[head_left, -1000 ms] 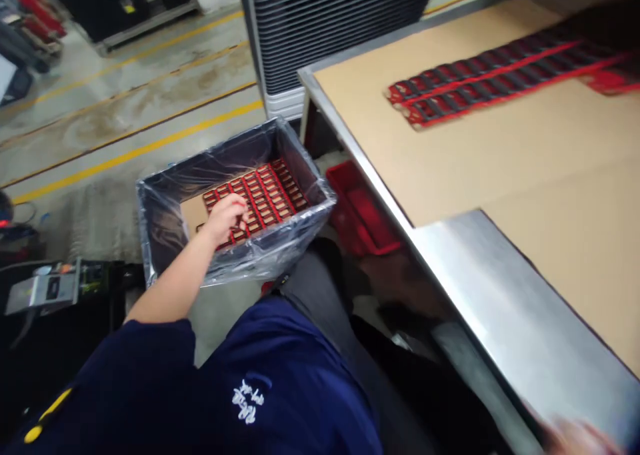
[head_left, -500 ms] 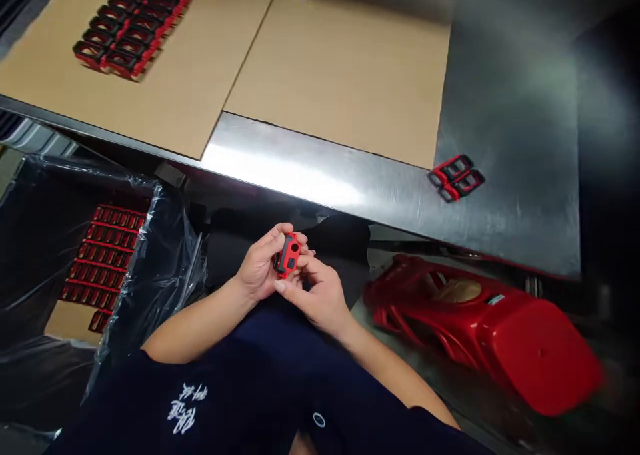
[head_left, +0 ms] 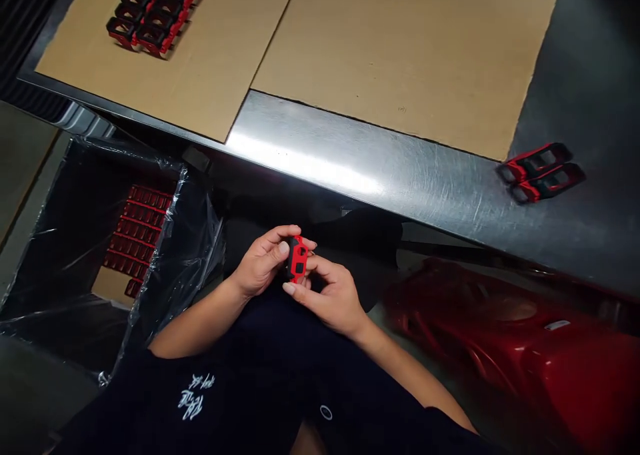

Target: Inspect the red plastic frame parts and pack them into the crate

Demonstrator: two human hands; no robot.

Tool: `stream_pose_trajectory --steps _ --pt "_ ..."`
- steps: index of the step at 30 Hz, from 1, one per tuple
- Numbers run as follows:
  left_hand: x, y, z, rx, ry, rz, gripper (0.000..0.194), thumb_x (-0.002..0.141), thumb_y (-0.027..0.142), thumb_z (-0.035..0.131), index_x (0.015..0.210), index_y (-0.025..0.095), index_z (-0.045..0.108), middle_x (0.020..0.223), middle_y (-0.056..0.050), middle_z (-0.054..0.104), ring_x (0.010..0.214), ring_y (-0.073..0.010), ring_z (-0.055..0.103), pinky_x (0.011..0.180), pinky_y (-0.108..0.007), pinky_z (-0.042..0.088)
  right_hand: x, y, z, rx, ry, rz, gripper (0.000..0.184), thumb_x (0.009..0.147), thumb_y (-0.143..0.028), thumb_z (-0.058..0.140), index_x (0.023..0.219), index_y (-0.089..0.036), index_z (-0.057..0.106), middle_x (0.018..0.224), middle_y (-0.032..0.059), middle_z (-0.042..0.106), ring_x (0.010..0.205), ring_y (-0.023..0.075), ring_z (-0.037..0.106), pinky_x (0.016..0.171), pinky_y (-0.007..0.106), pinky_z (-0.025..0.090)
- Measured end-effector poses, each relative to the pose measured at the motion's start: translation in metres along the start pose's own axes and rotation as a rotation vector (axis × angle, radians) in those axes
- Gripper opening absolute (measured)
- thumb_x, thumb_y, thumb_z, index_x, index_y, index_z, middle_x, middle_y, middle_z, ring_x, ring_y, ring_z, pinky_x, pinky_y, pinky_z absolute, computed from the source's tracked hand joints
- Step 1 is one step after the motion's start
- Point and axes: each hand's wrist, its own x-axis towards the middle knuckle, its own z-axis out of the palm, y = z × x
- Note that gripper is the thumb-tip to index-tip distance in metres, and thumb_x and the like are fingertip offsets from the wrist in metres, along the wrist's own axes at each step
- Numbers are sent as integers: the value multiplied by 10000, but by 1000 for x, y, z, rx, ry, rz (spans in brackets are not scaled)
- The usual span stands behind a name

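Pinching a small red-and-black rectangular part [head_left: 299, 258] between thumb and fingers, the left hand [head_left: 263, 263] shares it with the right hand [head_left: 336, 296], which grips near its lower end, above the dark blue shirt [head_left: 260, 375] and just off the edge of the shiny steel table [head_left: 350, 158]. One second ago the left hand was down in the dark bin lined with clear plastic [head_left: 75, 205], where rows of red-and-black frames [head_left: 137, 232] lie; since half a second ago, the two-handed hold looks nearly unchanged
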Motion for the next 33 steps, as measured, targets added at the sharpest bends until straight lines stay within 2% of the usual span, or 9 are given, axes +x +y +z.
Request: stream_pose_trajectory --steps 7,13,17,19,23,26,29,33 --pt "-5 -3 -10 217 -61 42 445 887 422 741 1253 205 611 1127 -120 767 972 -220 755 873 -331 585 -4 3 -4 57 6 56 124 799 -220 811 865 -205 707 675 -41 612 556 89 530 532 211 462" --pt "-8 0 -15 363 -125 117 478 917 392 701 1343 216 576 1256 -147 722 1072 -246 731 946 -365 560 -6 5 -5 23 -3 34 138 789 -172 812 869 -205 704 664 -51 604 566 90 541 552 212 469" --pt "-14 6 -13 552 -154 167 601 859 328 759 1420 270 549 1353 -121 678 1169 -258 694 1018 -373 529 -6 7 -6 -57 -6 -9 68 822 -178 755 826 -196 690 675 -37 610 577 93 539 561 218 474" --pt "-17 9 -8 656 -124 162 666 816 287 797 1433 272 547 1341 -114 687 1176 -262 691 1027 -371 528 -7 8 -6 -105 3 -27 64 830 -186 724 795 -195 671 659 -34 600 564 95 524 554 223 471" --pt "-21 10 3 802 -11 110 647 805 228 795 1413 232 574 1219 -110 745 1051 -245 730 916 -338 571 -8 9 -7 -170 1 -38 76 818 -177 703 771 -202 650 661 -27 604 563 104 513 550 235 466" --pt "-23 10 8 834 15 108 639 804 218 787 1407 223 576 1176 -96 758 921 -209 739 796 -290 579 -9 8 -11 -144 -59 -24 58 814 -194 717 811 -205 660 722 -10 641 595 116 533 582 252 486" --pt "-26 12 10 901 32 94 708 802 234 786 1457 223 517 1156 -81 761 825 -172 716 702 -250 550 -11 9 -21 -8 -113 24 95 835 -257 714 909 -202 688 750 2 648 620 129 557 605 265 493" --pt "-28 13 10 1004 8 81 792 824 258 756 1533 247 403 1093 -38 769 695 -122 648 661 -242 526 -11 12 -34 213 -54 124 251 882 -385 690 1047 -202 736 728 11 655 620 138 558 598 268 464"
